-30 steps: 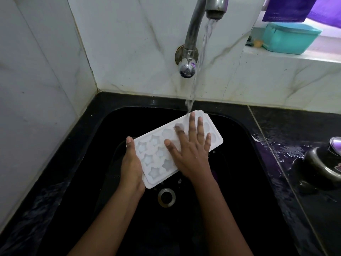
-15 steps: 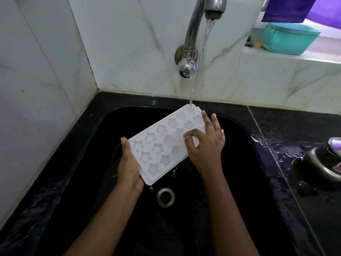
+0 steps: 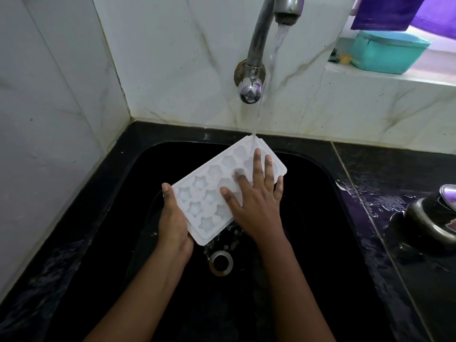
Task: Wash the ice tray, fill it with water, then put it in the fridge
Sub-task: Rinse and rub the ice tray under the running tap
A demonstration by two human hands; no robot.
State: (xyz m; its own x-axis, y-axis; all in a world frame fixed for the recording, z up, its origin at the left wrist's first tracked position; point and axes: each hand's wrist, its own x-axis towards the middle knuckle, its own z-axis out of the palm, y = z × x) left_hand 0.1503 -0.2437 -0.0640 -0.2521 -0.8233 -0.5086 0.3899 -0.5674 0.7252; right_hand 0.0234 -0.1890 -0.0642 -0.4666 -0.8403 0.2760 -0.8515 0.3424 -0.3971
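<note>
Above the sink point(image 3: 328, 178), left hand point(image 3: 172, 224) grips ice tray point(image 3: 209, 191), right hand point(image 3: 256, 206) flat atop.

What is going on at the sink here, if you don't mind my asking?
A person is washing a white ice tray over the black sink. The left hand grips its near end, and the right hand lies flat on top, fingers spread. Water from the tap lands on the tray's far corner.
</note>
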